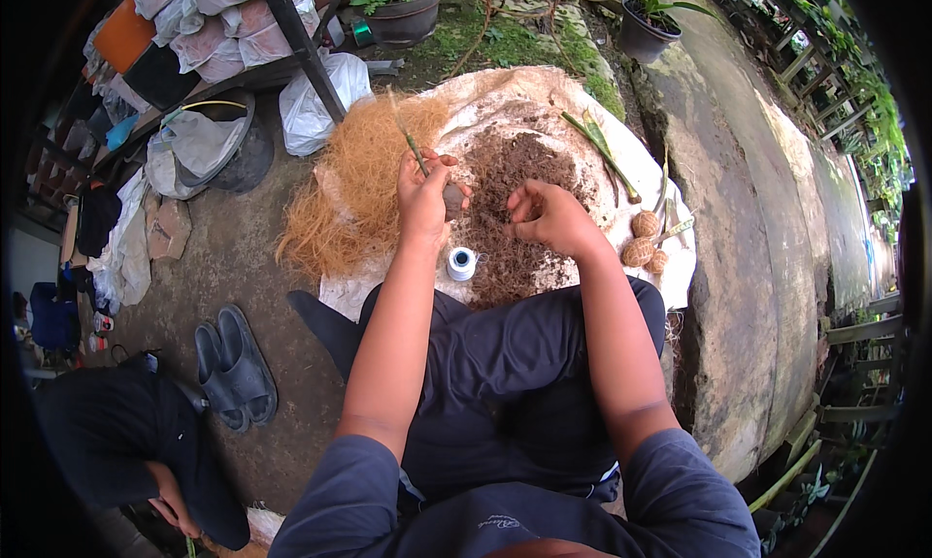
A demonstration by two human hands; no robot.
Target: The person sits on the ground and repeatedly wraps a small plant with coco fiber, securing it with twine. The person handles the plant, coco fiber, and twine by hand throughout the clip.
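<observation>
My left hand [423, 199] is closed around a slim green plant stem [415, 150] with a dark lump of soil [453, 202] at its base. To its right, my right hand [544, 218] hovers over loose brown soil [510, 267], fingers curled; whatever they might hold is hidden. A white spool of thread [461, 264] lies between my forearms on a pale sack [351, 291]. Orange-brown fibre [340, 180] is heaped left of my left hand. Cut green leaves [607, 160] lie at the back right, above several fibre-wrapped balls [641, 250] with shoots.
Another person [136, 442] in dark clothes is at lower left, beside grey slides [236, 364]. A shelf with bags [209, 34], a basin [238, 141] and a white bag [320, 97] stand at upper left. Potted plants [649, 34] line the back; a railing [825, 102] runs along the right.
</observation>
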